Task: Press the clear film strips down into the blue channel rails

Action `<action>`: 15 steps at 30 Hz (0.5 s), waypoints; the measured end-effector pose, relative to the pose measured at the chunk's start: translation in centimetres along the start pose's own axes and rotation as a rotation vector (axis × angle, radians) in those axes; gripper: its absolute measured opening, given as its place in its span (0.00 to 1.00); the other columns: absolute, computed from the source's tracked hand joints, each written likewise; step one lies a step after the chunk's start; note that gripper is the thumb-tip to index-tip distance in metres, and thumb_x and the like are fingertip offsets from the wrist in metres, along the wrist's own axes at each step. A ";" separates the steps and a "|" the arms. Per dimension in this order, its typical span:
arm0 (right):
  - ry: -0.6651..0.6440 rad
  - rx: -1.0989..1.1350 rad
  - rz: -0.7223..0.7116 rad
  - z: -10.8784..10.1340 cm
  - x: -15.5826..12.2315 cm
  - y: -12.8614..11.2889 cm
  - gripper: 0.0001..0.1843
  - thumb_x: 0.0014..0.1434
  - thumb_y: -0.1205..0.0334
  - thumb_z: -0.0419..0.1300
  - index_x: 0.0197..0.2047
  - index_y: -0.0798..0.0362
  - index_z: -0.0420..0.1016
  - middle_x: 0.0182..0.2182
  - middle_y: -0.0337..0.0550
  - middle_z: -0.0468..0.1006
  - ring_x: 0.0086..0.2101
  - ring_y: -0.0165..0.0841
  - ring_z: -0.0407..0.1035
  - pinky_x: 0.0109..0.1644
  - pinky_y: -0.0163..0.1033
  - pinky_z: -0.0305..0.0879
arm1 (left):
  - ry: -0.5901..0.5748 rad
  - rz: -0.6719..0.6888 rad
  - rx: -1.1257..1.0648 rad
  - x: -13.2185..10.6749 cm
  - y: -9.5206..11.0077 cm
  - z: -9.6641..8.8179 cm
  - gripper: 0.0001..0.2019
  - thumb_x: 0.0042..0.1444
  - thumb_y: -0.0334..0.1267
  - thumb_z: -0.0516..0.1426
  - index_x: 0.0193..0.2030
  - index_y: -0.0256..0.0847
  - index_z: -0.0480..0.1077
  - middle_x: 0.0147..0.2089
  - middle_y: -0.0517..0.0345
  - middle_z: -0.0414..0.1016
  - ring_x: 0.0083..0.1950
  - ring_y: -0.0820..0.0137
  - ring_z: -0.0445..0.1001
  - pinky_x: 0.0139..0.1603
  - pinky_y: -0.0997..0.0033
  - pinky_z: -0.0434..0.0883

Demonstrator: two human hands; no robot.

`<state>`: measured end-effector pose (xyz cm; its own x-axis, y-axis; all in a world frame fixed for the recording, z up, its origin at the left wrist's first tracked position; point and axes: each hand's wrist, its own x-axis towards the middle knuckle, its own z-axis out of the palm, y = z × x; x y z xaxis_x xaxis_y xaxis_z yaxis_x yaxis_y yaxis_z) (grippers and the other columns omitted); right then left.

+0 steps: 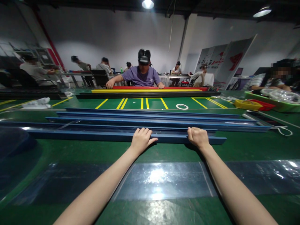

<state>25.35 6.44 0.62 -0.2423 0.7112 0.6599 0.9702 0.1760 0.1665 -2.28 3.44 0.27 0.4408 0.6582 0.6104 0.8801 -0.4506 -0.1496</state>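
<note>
My left hand [141,139] spread on blue rail [172,138]; right hand [199,137] curled by its end, grip unclear. Table [77,152] along near edge; long axis left-right.

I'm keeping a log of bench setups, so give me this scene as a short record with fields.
Surface: green table
Left hand: over the near blue rail, thumb pointing right
Right hand: curled at the same rail; how firm its grip is cannot be told
Beyond that rail: more blue rail, lying lengthwise
Nearest the wearer: clear strip, reflecting light
Opposite: person in purple, behind red, yellow and black strips
</note>
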 end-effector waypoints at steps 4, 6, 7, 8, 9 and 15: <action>0.038 -0.024 0.023 0.3 -0.4 0.8 0.26 0.57 0.60 0.41 0.15 0.59 0.69 0.15 0.48 0.70 0.17 0.28 0.60 0.21 0.35 0.41 | -0.003 0.010 0.008 0.0 0.0 0.1 0.21 0.56 0.55 0.45 0.31 0.38 0.66 0.30 0.54 0.71 0.33 0.68 0.67 0.33 0.68 0.55; 0.045 -0.023 0.030 0.4 -0.4 0.9 0.25 0.57 0.60 0.41 0.15 0.58 0.68 0.15 0.47 0.70 0.17 0.28 0.59 0.21 0.34 0.41 | 0.002 0.014 0.011 -0.1 0.0 0.2 0.21 0.56 0.54 0.45 0.30 0.38 0.66 0.29 0.55 0.70 0.32 0.68 0.67 0.33 0.69 0.54; 0.047 -0.021 0.035 0.4 -0.4 0.9 0.25 0.57 0.60 0.41 0.15 0.58 0.68 0.15 0.47 0.70 0.17 0.27 0.59 0.21 0.34 0.41 | 0.008 0.014 0.013 -0.1 0.0 0.2 0.21 0.56 0.54 0.46 0.30 0.38 0.65 0.28 0.56 0.70 0.32 0.69 0.67 0.32 0.69 0.54; 0.050 -0.019 0.040 0.5 -0.4 0.9 0.25 0.56 0.60 0.41 0.15 0.58 0.68 0.15 0.47 0.70 0.17 0.27 0.59 0.21 0.34 0.41 | 0.016 0.013 0.015 -0.1 0.1 0.3 0.20 0.56 0.54 0.46 0.29 0.38 0.65 0.28 0.56 0.70 0.31 0.69 0.66 0.32 0.69 0.54; 0.052 -0.017 0.046 0.5 -0.4 0.9 0.25 0.56 0.60 0.41 0.14 0.58 0.67 0.15 0.47 0.70 0.16 0.27 0.59 0.21 0.34 0.41 | 0.023 0.012 0.017 -0.1 0.1 0.3 0.20 0.55 0.54 0.46 0.29 0.38 0.65 0.27 0.56 0.70 0.31 0.69 0.66 0.32 0.69 0.54; 0.062 -0.019 0.063 0.5 -0.4 0.8 0.24 0.56 0.60 0.42 0.14 0.58 0.67 0.15 0.47 0.70 0.16 0.28 0.59 0.22 0.34 0.42 | 0.050 0.010 0.017 0.0 0.2 0.3 0.20 0.55 0.53 0.48 0.27 0.38 0.65 0.25 0.57 0.70 0.29 0.69 0.67 0.30 0.70 0.54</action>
<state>26.23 6.66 0.08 -0.1814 0.6765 0.7137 0.9834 0.1193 0.1368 -2.08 3.51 0.01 0.4409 0.6221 0.6470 0.8786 -0.4465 -0.1695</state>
